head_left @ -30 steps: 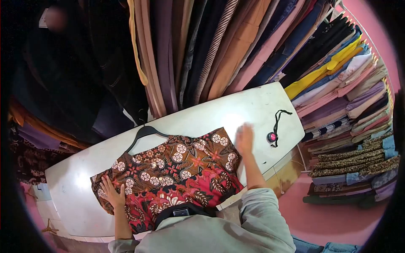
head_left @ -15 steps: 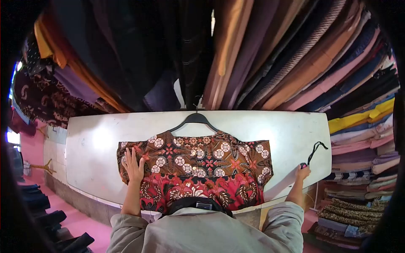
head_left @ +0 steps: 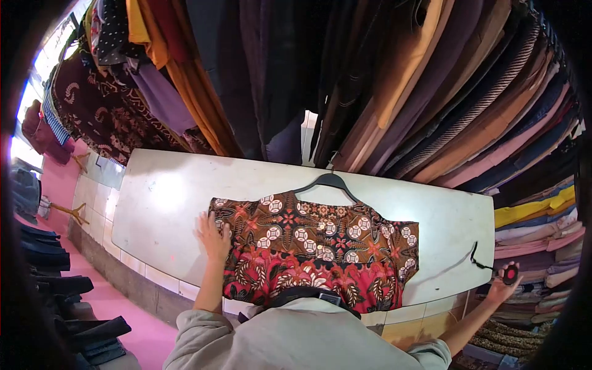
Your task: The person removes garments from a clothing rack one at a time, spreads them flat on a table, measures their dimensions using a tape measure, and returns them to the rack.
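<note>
A batik shirt (head_left: 320,246) in brown, black and red lies spread on a white board (head_left: 431,206), with a black hanger (head_left: 330,180) in its neckline. My left hand (head_left: 214,237) is open at the shirt's left sleeve, its fingers apart and slightly blurred. Past the board's lower right edge, my right hand (head_left: 509,285) grips a small round black object with a red centre (head_left: 510,274). A black cord (head_left: 476,256) swings from it over the board. What exactly the round object is, I cannot make out.
Dark and coloured garments (head_left: 394,92) hang in a dense row behind the board. Folded clothes (head_left: 542,246) are stacked at the right. Dark jeans (head_left: 55,271) sit in piles at the left, beside a pink floor (head_left: 135,308). A wooden hook (head_left: 77,213) sticks out from the left wall.
My right hand has moved right and outward with the round object, off the board's edge. My left hand has slid to the sleeve's outer edge. The view has shifted and tilted.
</note>
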`<action>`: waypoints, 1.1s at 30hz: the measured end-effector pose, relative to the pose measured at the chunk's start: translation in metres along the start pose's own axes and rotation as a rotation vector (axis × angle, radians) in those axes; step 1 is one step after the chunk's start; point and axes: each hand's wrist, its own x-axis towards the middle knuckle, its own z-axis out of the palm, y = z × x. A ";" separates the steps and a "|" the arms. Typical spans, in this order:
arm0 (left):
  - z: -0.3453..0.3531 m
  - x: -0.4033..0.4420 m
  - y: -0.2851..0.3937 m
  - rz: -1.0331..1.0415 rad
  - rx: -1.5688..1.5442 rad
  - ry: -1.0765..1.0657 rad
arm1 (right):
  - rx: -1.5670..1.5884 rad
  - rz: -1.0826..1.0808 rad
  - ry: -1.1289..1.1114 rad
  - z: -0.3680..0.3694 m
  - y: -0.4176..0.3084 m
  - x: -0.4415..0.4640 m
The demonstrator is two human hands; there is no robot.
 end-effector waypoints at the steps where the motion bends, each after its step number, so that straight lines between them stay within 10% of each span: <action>1: -0.011 -0.003 0.022 0.035 -0.043 0.028 | -0.070 0.049 0.049 0.047 -0.009 -0.005; 6: -0.008 -0.016 0.075 0.384 -0.499 0.088 | -0.152 0.335 0.048 0.197 0.023 -0.059; 8: -0.006 -0.028 0.098 0.271 -0.786 -0.223 | -0.247 0.827 -0.500 0.228 0.073 -0.075; 9: -0.015 -0.035 0.116 0.302 -0.809 -0.312 | -0.634 0.530 -0.922 0.252 0.107 -0.096; 10: -0.023 -0.041 0.133 0.330 -0.832 -0.401 | -0.490 1.054 -0.691 0.274 0.139 -0.118; 12: -0.011 -0.056 0.145 0.372 -0.949 -0.677 | -0.659 0.527 -1.075 0.298 0.207 -0.162; 22: 0.015 -0.072 0.136 0.118 -0.893 -0.774 | -0.933 0.398 -1.136 0.316 0.289 -0.212; 28: 0.011 0.008 0.108 0.105 -0.441 0.056 | -1.113 0.229 -0.961 0.286 0.304 -0.164; 33: 0.039 0.042 0.071 -0.060 -0.239 0.039 | -1.144 0.283 -0.883 0.270 0.313 -0.154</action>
